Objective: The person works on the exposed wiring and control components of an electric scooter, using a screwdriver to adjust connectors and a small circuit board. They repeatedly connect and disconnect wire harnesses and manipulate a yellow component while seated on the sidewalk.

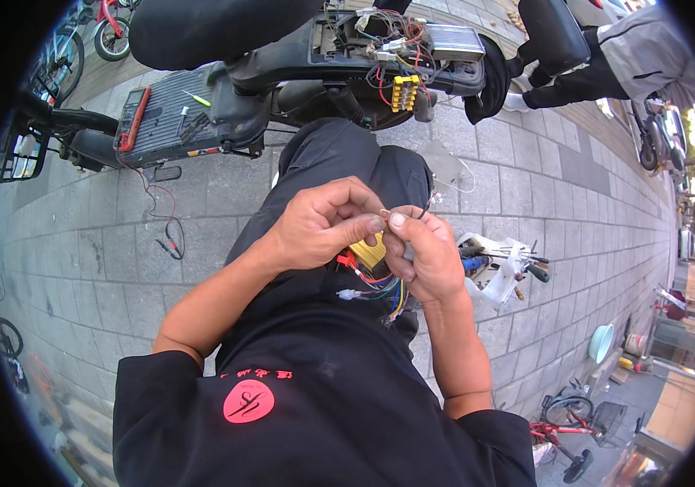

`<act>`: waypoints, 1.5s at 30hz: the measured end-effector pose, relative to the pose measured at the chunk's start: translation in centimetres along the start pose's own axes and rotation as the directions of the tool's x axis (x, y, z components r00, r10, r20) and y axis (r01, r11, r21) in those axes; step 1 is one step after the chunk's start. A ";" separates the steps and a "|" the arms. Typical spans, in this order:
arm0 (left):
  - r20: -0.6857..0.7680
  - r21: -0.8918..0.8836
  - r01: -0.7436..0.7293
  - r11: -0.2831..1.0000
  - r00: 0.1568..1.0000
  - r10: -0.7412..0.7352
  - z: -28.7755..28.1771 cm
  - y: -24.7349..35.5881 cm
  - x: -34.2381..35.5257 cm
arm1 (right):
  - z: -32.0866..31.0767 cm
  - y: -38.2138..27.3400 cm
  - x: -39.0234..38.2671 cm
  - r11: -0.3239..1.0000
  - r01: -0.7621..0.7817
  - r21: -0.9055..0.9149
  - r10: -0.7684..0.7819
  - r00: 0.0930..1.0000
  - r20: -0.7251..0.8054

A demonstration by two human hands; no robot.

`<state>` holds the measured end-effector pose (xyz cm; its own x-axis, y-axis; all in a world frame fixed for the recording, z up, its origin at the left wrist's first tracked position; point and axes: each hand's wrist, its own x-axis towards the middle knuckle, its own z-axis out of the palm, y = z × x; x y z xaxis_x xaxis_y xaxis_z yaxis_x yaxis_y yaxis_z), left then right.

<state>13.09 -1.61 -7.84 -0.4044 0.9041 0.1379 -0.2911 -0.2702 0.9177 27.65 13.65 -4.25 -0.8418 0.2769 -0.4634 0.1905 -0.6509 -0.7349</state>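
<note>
In front of my lap, the fingertips of my left hand [327, 223] and my right hand [427, 250] meet, both closed in a pinch on a thin wire [385, 213] with a copper-coloured end. Much of the wire is hidden by the fingers. Just below them, a gold-coloured finned metal box [369, 252] rests on my lap, partly covered by my hands. A bundle of coloured wires [398, 297] hangs beside it, with a red connector [347, 260] and a clear white connector [349, 295].
Ahead stands an electric scooter [282, 69] with exposed wiring, a silver finned box [454, 42] and a yellow terminal block [405, 93]. A multimeter [132, 118] and a green screwdriver [197, 99] lie on its footboard. Right of me, tools lie on a white plastic bag [500, 280]. A person [607, 69] stands far right.
</note>
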 end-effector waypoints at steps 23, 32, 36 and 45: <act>-0.071 -0.003 0.197 0.980 0.978 -0.197 1.2 2.0 -0.5 | 1.6 -2.9 -0.8 0.249 0.572 -0.782 -0.620 0.714 0.325; -0.057 0.029 0.322 0.946 0.946 -0.320 1.6 2.6 0.2 | 1.1 -4.9 -1.7 0.222 0.635 -0.740 -0.545 0.710 0.447; -0.057 0.012 0.322 0.947 0.946 -0.321 0.8 2.4 -0.1 | 1.3 -5.3 -1.0 -0.021 0.727 -0.686 -0.572 0.554 0.604; 0.066 0.763 -0.284 0.581 0.928 0.367 2.5 3.3 0.2 | 1.0 -3.6 -1.0 0.650 0.215 -0.729 -0.235 0.969 0.076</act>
<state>14.18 -1.51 -3.86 -0.4244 0.7620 0.4891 0.6071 -0.1613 0.7781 27.27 15.04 -0.64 -0.8989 0.3672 -0.2390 0.3114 0.1517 -0.9381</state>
